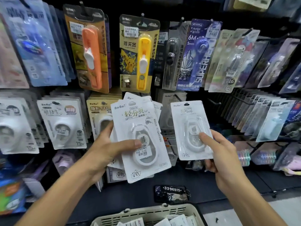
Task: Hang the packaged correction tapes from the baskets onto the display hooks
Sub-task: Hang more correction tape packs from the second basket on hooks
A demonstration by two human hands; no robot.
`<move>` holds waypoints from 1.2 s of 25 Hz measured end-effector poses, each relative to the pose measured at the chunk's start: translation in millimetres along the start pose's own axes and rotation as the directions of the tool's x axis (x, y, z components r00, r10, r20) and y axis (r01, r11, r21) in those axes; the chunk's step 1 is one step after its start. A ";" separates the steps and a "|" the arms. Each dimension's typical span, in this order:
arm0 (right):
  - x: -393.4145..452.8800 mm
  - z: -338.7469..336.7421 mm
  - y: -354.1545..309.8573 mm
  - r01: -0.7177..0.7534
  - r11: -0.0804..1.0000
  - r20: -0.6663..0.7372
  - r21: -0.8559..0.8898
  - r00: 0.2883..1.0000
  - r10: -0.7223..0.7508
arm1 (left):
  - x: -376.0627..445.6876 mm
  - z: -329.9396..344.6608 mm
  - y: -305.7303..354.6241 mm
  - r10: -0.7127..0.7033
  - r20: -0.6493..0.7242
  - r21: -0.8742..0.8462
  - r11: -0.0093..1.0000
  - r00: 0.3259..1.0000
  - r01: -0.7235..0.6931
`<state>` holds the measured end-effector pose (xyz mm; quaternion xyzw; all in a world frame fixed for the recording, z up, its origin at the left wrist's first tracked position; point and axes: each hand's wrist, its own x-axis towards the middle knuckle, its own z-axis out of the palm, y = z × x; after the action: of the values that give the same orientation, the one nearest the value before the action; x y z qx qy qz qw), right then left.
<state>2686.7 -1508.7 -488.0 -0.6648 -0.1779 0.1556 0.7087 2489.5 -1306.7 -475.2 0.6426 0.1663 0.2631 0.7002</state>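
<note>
1. Nearest, at the bottom centre of the frame, sat a beige slotted plastic basket (146, 212) with more white packets lying loose in it, ready to be drawn from.
2. Above it, left of centre, the left hand (104, 149) clasped a fanned stack of white carded correction-tape packs (138, 136), thumb pressed across the front blister and fingers curled behind. It looked like the stock kept to hand.
3. Right of centre, the right hand (218, 152) pinched a single white blister pack of correction tape (191, 129) low down, thumb on the blister. That left its top free, I'd judge for hooking.
4. That single pack stood nearly upright, long axis vertical with a slight lean to the left, its dark hang-hole at the top, facing outward.
5. Just behind it, in the middle row, a bare black display hook (177, 97) jutted out in front of a few hung packs, the likely target.
6. Farthest, across the upper frame, hung orange and yellow clip-pusher cards (138, 53).
</note>
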 end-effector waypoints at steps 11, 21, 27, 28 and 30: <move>71.6 31.1 28.9 0.043 0.999 0.047 -0.032 0.998 -0.042 | 37.0 13.0 -39.8 -0.023 0.131 -0.037 0.999 0.991 0.028; -15.5 42.3 48.9 0.159 0.974 0.343 -0.163 0.934 -0.095 | 29.7 14.8 -48.9 -0.030 0.034 -0.050 0.998 0.999 0.032; -39.2 45.4 33.8 0.002 0.997 0.432 0.076 0.901 -0.035 | 21.0 22.7 -36.8 -0.045 0.047 -0.105 0.993 0.998 0.050; -41.2 44.4 29.9 -0.005 0.995 0.399 0.099 0.916 -0.035 | 19.4 21.5 -34.6 -0.045 0.063 -0.109 0.993 0.997 0.052; -38.3 42.7 21.4 0.000 0.988 0.315 0.157 0.948 -0.050 | 17.7 16.4 -32.4 -0.041 0.065 -0.129 0.990 0.997 0.049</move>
<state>2633.4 -1486.9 -508.8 -0.5716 -0.2857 0.2651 0.7221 2518.1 -1310.9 -503.4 0.5995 0.1414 0.2372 0.7512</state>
